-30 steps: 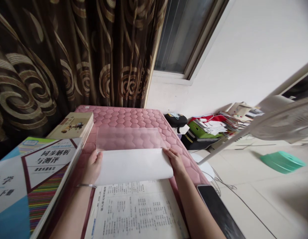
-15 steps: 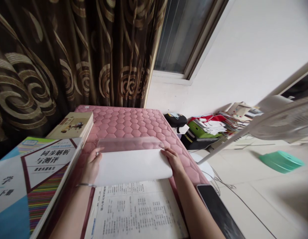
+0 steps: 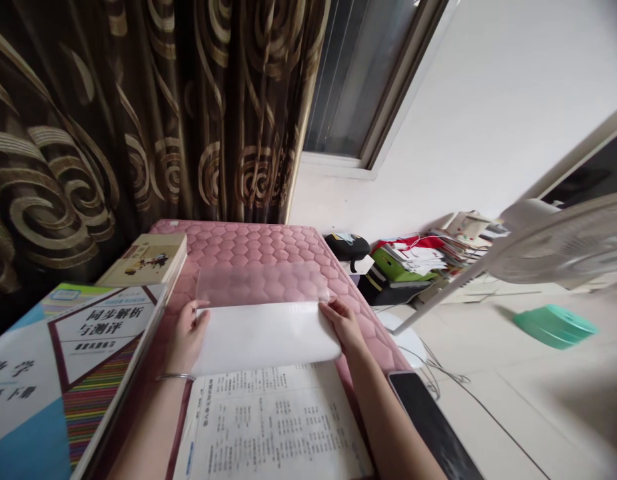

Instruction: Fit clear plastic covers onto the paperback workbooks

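Observation:
A white sheet point(image 3: 266, 337) is held by its two sides above an open printed book point(image 3: 273, 423). Clear plastic film point(image 3: 263, 280), like a book cover, extends beyond the sheet's far edge. My left hand point(image 3: 186, 337) is closed at the left edge, thumb on top, where sheet and film meet. At the far right corner, my right hand point(image 3: 343, 323) pinches the sheet and film between thumb and fingers. Whether the white sheet belongs to the book I cannot tell. Its near edge hides the top of the printed page.
Stacked books point(image 3: 108, 360) stand at the left on the pink quilted mattress point(image 3: 238, 243). A dark phone-like slab point(image 3: 428, 420) lies by my right forearm. Beyond the mattress are a white fan point(image 3: 563, 240), a green stool point(image 3: 556, 327) and piled papers point(image 3: 413, 257).
The clear film dipped and bent toward me, then spread flatter again. My right hand has shifted slightly left along the edge. The whole view has turned a little.

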The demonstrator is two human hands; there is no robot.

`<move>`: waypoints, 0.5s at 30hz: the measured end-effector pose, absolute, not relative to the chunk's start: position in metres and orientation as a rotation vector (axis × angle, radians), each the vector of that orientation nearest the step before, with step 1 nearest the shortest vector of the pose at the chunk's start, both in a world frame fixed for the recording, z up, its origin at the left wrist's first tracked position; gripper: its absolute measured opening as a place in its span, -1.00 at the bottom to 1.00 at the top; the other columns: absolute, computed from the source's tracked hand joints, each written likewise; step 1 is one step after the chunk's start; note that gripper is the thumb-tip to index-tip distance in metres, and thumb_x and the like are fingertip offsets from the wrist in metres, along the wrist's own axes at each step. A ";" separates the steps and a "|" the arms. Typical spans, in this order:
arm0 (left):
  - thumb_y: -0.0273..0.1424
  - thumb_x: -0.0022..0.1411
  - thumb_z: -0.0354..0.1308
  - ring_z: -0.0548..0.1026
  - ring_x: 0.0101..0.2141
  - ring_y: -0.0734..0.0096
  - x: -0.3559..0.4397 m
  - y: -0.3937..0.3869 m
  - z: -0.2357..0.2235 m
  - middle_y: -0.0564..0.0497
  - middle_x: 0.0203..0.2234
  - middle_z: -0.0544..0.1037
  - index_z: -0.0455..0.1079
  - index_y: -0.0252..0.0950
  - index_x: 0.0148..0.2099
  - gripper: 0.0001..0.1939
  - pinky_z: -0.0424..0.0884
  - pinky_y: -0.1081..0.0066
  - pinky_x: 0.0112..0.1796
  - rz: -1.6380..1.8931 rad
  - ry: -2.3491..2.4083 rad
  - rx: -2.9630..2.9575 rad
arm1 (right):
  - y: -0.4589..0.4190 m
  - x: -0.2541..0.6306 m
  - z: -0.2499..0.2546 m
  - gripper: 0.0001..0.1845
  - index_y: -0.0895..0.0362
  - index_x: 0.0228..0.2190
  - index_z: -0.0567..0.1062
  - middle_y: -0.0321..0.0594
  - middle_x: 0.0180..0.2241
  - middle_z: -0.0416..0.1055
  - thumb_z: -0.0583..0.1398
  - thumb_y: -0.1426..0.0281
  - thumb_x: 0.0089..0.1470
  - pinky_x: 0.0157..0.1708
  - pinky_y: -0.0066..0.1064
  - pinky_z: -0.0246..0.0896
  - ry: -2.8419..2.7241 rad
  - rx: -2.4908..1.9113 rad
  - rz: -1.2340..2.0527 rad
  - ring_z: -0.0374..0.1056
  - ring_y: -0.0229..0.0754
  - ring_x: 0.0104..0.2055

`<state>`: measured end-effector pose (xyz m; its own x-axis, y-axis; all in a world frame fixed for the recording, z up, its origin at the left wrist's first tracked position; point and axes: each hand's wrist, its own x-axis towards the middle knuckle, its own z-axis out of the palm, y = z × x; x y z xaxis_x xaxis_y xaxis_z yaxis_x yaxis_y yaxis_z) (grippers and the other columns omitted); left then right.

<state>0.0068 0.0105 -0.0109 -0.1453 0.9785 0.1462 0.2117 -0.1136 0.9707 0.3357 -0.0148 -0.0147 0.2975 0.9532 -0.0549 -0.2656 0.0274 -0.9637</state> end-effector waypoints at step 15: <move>-0.11 -0.09 0.15 0.33 -0.53 0.42 0.006 0.011 -0.010 0.09 -0.48 0.43 0.30 -0.29 -0.04 -0.43 0.27 0.43 -0.48 1.314 1.402 1.275 | -0.020 0.327 -0.005 -0.54 0.09 -0.55 0.36 -0.40 -0.65 0.29 0.41 0.09 -0.37 -0.61 -0.45 0.00 -0.725 -1.208 1.175 0.15 -0.30 -0.62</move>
<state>0.0062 0.0108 -0.0100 -0.1600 0.9842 0.0757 0.1392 -0.0534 0.9888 0.3275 -0.0195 -0.0051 0.2858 0.9464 -0.1503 -0.2907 -0.0638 -0.9547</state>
